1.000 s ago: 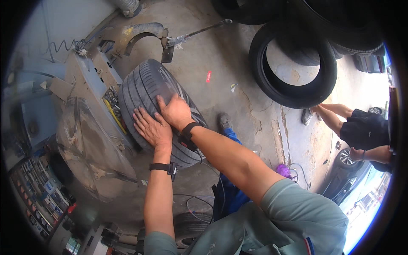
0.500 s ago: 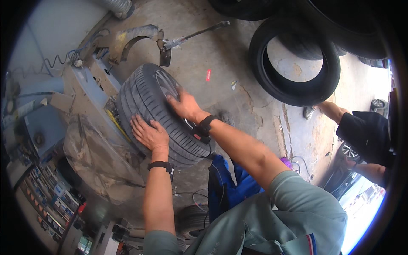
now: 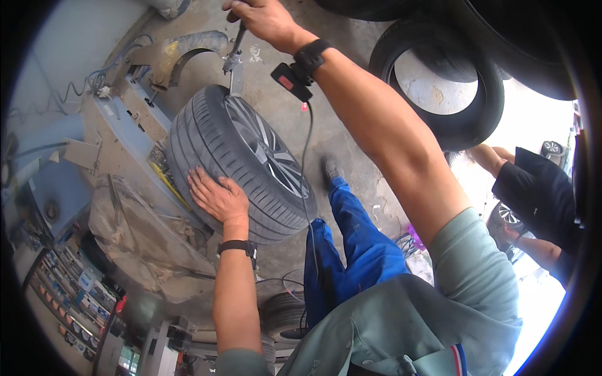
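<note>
Two bare hands were at work on my feed, and one wheel [image 3: 229,150] sat between them, close beside the blue-grey tyre changer [image 3: 116,122], its single multi-spoke rim [image 3: 269,156] facing right! The left hand [image 3: 218,197] lay flat on the tread, its fingers spread and clutching nothing. Up top, the right hand [image 3: 266,22] had its fingers wrapped around one dark bar handle [image 3: 239,36], and below that hung one metal blade [image 3: 236,81], right at the tyre's upper edge; touching or just shy of it, I couldn't tell.

On to the count: two black wristbands, the right [image 3: 308,59] wearing a small box [image 3: 291,82] with one cable [image 3: 306,147] trailing down. At least four loose tyres [image 3: 490,94] crowded the upper right, one standing ring in front, and I spotted one more tyre [image 3: 282,313] down low. Two car wheels [image 3: 509,216] showed over on the right, near one other person [image 3: 539,194] in dark clothes.

Containers now! A narrow bay [image 3: 164,172] in the changer's side held one yellow strip among small pieces too blurred for me to name. At lower left, a wall rack [image 3: 75,294] was packed with rows of little items, too small for me to count.
</note>
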`<state>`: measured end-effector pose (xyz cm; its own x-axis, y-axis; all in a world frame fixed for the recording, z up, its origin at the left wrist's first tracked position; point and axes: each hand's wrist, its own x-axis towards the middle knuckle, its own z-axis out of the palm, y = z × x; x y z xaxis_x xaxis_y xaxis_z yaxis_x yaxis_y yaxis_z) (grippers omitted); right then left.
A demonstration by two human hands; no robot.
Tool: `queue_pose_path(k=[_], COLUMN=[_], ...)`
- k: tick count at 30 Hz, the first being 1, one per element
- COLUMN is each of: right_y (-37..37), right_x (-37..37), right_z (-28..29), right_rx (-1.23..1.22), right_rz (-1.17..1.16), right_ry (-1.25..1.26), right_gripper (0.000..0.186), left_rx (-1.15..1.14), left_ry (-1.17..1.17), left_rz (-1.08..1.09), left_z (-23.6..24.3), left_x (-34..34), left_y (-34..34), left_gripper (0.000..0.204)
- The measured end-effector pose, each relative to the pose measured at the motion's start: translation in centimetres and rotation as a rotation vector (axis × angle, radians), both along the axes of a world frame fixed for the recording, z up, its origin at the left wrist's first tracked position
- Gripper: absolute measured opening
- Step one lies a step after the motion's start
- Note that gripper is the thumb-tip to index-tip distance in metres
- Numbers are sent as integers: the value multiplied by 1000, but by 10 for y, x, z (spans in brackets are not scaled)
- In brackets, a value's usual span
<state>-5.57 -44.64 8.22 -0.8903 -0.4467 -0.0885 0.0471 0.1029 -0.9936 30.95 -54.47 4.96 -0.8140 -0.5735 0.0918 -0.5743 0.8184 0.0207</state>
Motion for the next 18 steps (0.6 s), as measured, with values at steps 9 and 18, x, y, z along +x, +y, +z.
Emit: queue_pose_path(k=[9,18], right_y=[-66,-43], right_x=[-14,-6], right_z=[-9,11], right_rx=[235,263], right_rz=[-32,49], right_ry=[352,229], right_gripper=[28,38], left_rx=[44,58], left_ry=[30,86], left_rz=[-68,-86], left_z=[3,0], left_x=[26,27], left_y=[-2,-4], left_gripper=[62,60])
